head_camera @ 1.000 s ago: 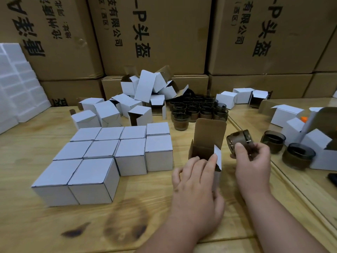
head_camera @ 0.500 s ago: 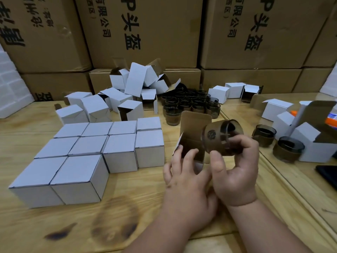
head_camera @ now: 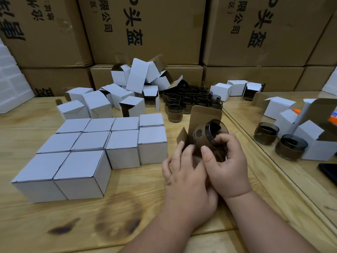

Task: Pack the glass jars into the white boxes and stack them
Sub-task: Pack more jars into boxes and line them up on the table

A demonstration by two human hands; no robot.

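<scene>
Fingers of the right hand (head_camera: 226, 167) curl round a smoky brown glass jar (head_camera: 209, 136), tilted at the mouth of the open white cardboard box (head_camera: 198, 125) the left hand (head_camera: 184, 172) grips. Closed white boxes (head_camera: 91, 150) sit left; more dark jars (head_camera: 191, 101) crowd beyond.

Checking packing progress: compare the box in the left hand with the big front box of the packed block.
The held box has its lid flap up, brown inside showing; the front box is closed, all white. The held box is off the table in the left hand; the front box sits in the block. Both are white cartons.
</scene>
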